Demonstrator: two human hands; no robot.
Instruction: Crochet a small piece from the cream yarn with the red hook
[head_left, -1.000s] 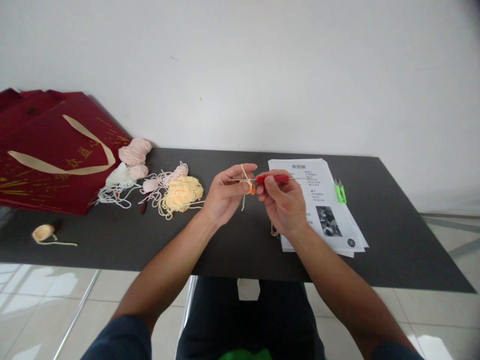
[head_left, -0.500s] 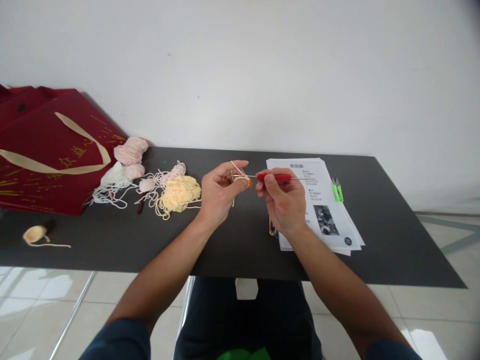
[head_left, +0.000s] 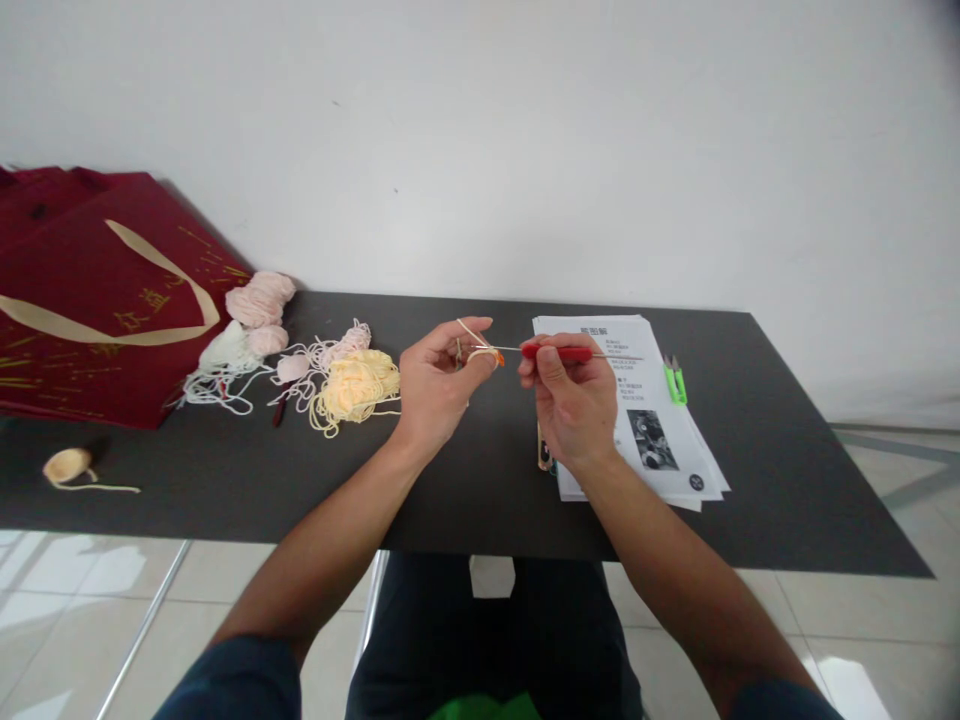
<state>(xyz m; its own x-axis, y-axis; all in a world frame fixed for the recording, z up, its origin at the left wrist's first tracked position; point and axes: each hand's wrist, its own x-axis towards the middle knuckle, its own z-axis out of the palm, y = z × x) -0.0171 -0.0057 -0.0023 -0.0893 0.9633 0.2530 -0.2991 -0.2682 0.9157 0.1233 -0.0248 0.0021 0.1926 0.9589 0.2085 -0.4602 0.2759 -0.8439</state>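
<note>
My left hand [head_left: 442, 375] pinches a small piece of cream yarn work, with an orange bit [head_left: 499, 357] showing at the thumb tip. A strand of cream yarn [head_left: 471, 331] runs up over its raised forefinger. In my right hand [head_left: 574, 400] is a crochet hook [head_left: 562, 353] with a red handle, held level. Its thin metal shaft points left and reaches the yarn at the left fingertips; the hook's tip is hard to make out there. A loose ball of yellow yarn [head_left: 358, 385] lies on the table left of my left hand.
A dark red gift bag [head_left: 97, 290] stands at the left, with pink yarn [head_left: 260, 298] and white yarn [head_left: 227, 352] beside it. A small cream crocheted piece [head_left: 67, 465] lies at front left. Printed sheets [head_left: 592, 487] and green thread snips [head_left: 675, 381] are at the right.
My right hand has drawn the crochet hook slightly to the right, so more bare shaft shows between the hands. My left hand keeps its pinch and has barely shifted.
</note>
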